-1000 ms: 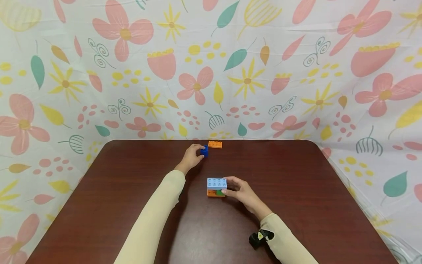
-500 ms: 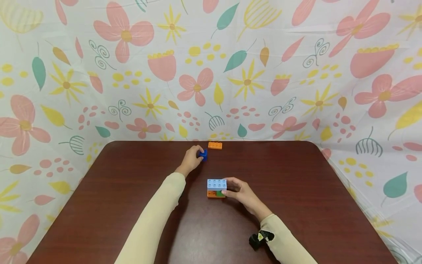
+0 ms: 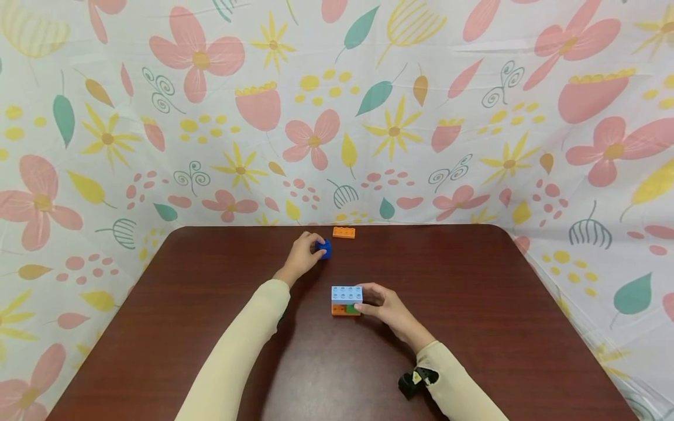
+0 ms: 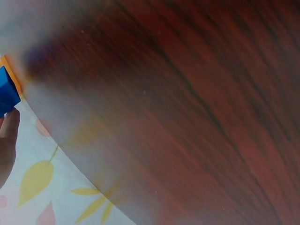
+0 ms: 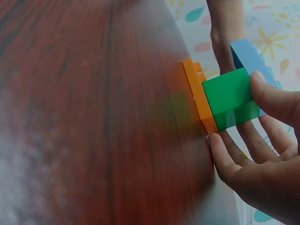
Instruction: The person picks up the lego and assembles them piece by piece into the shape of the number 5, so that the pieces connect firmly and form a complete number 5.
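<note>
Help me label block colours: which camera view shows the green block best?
The right wrist view: the green block is close there, with two faces plain between the orange brick and the light blue brick. The head view shows only a small patch of it under the light blue brick; the left wrist view shows none.

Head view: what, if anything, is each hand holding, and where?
The left hand pinches the blue brick by its left end; the right hand holds the brick stack by its right end.
</note>
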### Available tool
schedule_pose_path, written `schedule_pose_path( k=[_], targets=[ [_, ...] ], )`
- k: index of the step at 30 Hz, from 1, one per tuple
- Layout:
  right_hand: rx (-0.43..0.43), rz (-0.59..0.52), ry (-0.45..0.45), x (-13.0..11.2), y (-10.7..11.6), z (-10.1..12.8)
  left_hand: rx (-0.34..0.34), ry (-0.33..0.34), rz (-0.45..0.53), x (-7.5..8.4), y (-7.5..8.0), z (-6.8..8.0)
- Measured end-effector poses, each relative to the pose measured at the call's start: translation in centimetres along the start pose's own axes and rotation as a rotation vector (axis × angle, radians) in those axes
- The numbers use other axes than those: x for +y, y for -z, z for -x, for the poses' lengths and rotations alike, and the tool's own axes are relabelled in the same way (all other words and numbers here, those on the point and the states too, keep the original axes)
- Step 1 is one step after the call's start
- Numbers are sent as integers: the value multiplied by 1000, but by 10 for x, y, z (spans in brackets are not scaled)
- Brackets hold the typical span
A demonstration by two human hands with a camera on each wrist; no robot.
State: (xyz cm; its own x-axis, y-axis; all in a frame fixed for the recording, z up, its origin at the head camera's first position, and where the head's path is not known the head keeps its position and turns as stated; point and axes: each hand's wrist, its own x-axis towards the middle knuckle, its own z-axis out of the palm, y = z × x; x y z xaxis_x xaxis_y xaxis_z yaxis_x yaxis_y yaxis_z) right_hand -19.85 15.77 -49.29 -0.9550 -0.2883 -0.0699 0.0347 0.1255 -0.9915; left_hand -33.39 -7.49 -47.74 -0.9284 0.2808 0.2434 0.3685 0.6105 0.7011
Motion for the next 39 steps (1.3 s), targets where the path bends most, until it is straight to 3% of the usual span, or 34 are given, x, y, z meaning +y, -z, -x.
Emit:
schedule_pose_path(
  k=[12, 20, 30, 39],
  targets=[
    [13, 8, -7, -2, -1, 0, -24, -62, 123, 5, 8, 12],
    [11, 11, -9, -1, 0, -1, -28, -168, 161, 11, 11, 23],
    [0, 15, -9, -2, -1, -1, -57, -213, 226, 35, 23, 42],
    [-17, 7, 4, -3, -1, 0, -83, -274, 265, 45, 28, 56]
  ],
)
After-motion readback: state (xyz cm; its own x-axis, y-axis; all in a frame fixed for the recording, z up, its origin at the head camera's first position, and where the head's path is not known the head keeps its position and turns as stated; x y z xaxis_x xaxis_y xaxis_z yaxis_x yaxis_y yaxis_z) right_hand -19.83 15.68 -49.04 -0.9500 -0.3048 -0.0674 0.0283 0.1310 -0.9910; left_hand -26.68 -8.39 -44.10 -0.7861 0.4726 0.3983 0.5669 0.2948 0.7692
